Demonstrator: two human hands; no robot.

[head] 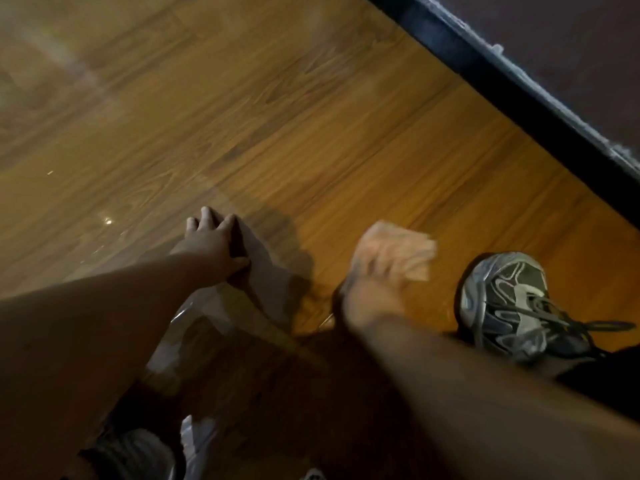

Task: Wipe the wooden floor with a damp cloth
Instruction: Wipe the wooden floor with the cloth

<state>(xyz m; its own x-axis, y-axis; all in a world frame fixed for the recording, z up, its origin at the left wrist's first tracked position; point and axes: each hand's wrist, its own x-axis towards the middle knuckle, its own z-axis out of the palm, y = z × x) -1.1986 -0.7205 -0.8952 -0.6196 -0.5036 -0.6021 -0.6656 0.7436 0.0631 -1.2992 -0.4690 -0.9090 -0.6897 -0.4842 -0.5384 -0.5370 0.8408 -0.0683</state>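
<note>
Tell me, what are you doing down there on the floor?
A person is crouched low over the wooden floor. The right hand is on a pale orange cloth lying on the boards, and both are blurred, as if mid-wipe, so the grip is unclear. The left hand rests with fingers spread on a pale grey object that is hard to identify. A grey sneaker stands just beside the cloth.

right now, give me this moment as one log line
step: wipe | right hand: on cloth, blurred | left hand: fingers spread, low by floor | shoe: right of cloth
</note>
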